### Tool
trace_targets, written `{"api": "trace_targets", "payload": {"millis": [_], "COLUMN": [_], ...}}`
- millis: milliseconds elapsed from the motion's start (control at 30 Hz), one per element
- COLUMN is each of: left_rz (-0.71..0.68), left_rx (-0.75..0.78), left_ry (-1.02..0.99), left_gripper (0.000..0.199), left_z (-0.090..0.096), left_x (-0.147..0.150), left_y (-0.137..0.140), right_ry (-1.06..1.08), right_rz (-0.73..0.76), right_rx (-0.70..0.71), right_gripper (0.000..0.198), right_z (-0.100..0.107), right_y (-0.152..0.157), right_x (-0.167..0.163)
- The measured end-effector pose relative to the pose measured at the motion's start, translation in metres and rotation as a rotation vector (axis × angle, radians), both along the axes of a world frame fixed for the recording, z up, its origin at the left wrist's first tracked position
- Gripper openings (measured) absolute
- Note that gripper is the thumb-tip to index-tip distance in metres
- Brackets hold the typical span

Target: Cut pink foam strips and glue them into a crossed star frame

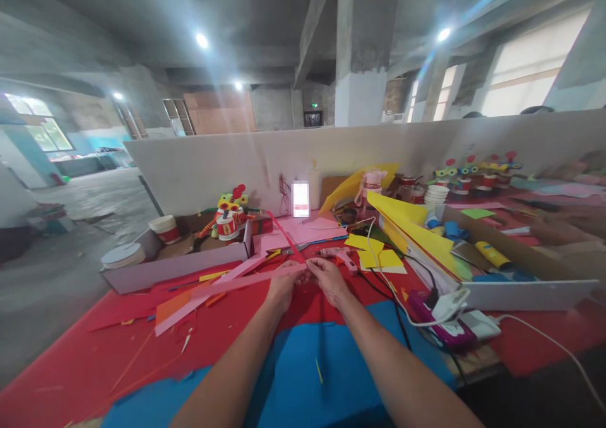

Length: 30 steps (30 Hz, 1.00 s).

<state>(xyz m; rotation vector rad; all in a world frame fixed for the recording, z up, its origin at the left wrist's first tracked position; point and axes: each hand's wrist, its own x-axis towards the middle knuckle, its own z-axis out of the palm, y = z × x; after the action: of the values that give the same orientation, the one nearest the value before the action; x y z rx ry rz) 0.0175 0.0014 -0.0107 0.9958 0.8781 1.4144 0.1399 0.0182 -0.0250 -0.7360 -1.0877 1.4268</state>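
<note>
My left hand [282, 287] and my right hand [328, 281] meet over the red table cover, fingertips pinched close together. Between them they hold the end of a pink paper strip [250, 278], which runs off to the left. A red paper strip [285, 233] also reaches the fingertips, slanting up and away; which hand grips it I cannot tell. Just beyond my right hand lies a pink glue gun [338, 255]. Pliers [286, 250] rest behind my hands. Under my forearms is a blue sheet [303, 358].
A paper-cup robot figure [228, 223] stands in an open box [180, 270] at left. Yellow paper pieces [379, 254] lie right of the glue gun. A purple power strip [440, 324] with cables sits at right, before another box [530, 294]. A white board [213, 163] closes off the back.
</note>
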Motion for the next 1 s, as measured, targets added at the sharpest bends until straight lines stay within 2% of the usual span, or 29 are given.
{"api": "trace_targets", "payload": {"millis": [133,300,467,567,733,867,1000], "left_rz": [0.003,-0.005,-0.017,-0.006,-0.085,0.02,0.073], "left_rx": [-0.025,-0.027,-0.022,0.011,0.023,0.01,0.02], "left_ry": [0.043,0.123,0.077,0.085,0.085,0.091,0.181], "left_gripper": [0.025,0.026,0.02,0.021,0.029,0.032,0.03], "left_z": [-0.001,0.002,0.004,0.003,0.003,0.001,-0.001], "left_x": [-0.007,-0.01,-0.008,-0.007,-0.004,-0.009,-0.016], "left_y": [0.001,0.0,-0.002,-0.003,-0.003,0.002,0.007], "right_ry": [0.047,0.043,0.05,0.067,0.097,0.052,0.055], "right_rz": [0.058,0.034,0.044,-0.003,-0.102,-0.106,-0.01], "right_rx": [-0.067,-0.099,-0.127,-0.147,-0.087,-0.072,-0.139], "right_gripper": [0.04,0.044,0.041,0.041,0.036,0.037,0.041], "right_z": [0.001,0.001,0.001,0.002,0.004,0.004,0.006], "right_y": [-0.003,-0.003,-0.004,-0.003,-0.001,-0.002,-0.003], "right_x": [0.001,0.002,0.003,0.002,0.001,-0.001,0.001]}}
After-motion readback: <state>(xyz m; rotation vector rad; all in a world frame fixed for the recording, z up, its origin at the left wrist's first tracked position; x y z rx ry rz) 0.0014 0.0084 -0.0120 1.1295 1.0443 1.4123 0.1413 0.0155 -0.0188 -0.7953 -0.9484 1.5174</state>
